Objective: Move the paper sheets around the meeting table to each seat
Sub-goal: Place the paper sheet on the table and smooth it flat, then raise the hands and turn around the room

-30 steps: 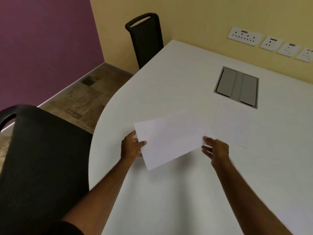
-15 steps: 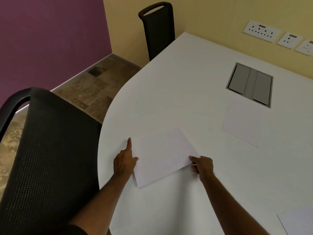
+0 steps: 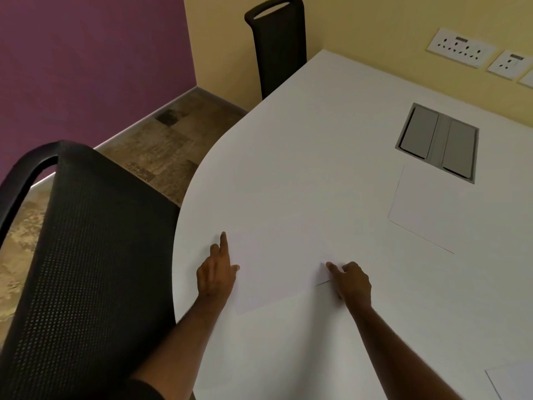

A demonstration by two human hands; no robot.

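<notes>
— Lowered since earlier, the white rectangular paper sheet now lies flat on the white curved surface.
— Grips?
— Left hand presses its left edge, fingers open; right hand pinches its right corner.

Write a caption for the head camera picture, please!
Both hands, left and right, press a paper sheet flat on the table.

There were three paper sheets: one between the hands, one by the gray box, and one at the bottom corner. There were two black chairs, two hands, one white table, and one gray box.
</notes>
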